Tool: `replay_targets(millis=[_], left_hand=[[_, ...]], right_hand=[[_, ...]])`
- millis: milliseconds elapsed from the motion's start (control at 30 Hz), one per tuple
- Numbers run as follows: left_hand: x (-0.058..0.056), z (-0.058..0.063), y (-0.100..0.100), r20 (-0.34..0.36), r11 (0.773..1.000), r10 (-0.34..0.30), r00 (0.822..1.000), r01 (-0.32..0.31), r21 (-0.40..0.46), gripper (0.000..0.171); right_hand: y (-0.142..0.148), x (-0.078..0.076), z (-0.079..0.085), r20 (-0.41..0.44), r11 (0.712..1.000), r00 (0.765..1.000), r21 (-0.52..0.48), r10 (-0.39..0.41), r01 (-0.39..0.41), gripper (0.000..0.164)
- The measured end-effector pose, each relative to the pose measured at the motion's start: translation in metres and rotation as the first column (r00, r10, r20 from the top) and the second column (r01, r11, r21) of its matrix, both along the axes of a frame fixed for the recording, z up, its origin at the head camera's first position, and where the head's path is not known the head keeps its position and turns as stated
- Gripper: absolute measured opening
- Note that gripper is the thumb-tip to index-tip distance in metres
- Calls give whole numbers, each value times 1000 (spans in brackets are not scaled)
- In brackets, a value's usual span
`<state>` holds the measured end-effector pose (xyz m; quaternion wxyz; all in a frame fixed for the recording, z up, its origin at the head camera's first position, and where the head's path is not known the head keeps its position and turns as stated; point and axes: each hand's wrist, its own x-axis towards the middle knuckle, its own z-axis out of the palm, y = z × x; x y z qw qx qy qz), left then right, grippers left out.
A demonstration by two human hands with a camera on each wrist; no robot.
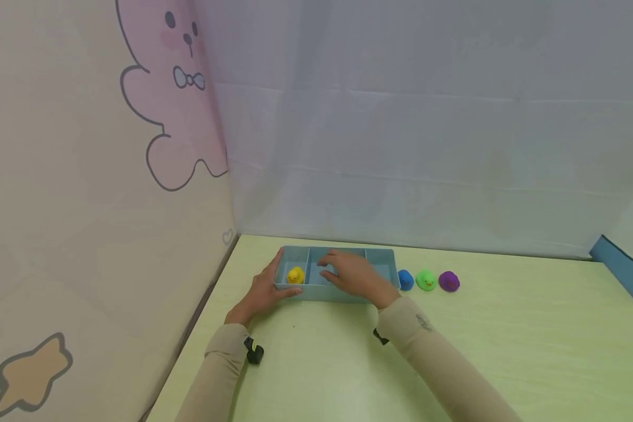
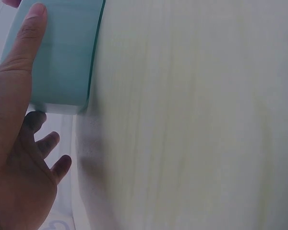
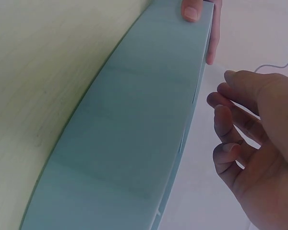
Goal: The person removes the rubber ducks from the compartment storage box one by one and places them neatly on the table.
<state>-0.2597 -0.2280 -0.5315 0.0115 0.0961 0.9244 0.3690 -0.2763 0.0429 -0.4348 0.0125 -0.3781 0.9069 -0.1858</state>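
A blue-green divided box (image 1: 332, 293) stands on the table with its long side towards me. My left hand (image 1: 262, 296) holds its left end, the thumb along the front wall and a finger along the end wall; the thumb (image 2: 26, 40) shows in the left wrist view. A yellow rubber duck (image 1: 295, 275) sits in the left compartment. My right hand (image 1: 353, 274) hovers over the middle compartment, fingers loosely bent, with nothing visible between them. In the right wrist view this hand (image 3: 259, 129) is apart from the box wall.
Right of the box, a blue duck (image 1: 406, 280), a green duck (image 1: 426, 280) and a purple duck (image 1: 449, 281) stand in a row on the pale table (image 1: 506, 340). Behind the table hangs a whitish curtain (image 1: 401, 146). A printed wall (image 1: 84, 234) borders the left side.
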Motion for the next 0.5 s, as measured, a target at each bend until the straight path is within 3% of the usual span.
replay_targets(millis=[500], left_hand=[[3, 2, 0, -12, 1000, -5, 1000, 6, 18, 116]], right_hand=[[-28, -5, -5, 71, 999, 997, -21, 31, -30, 31]])
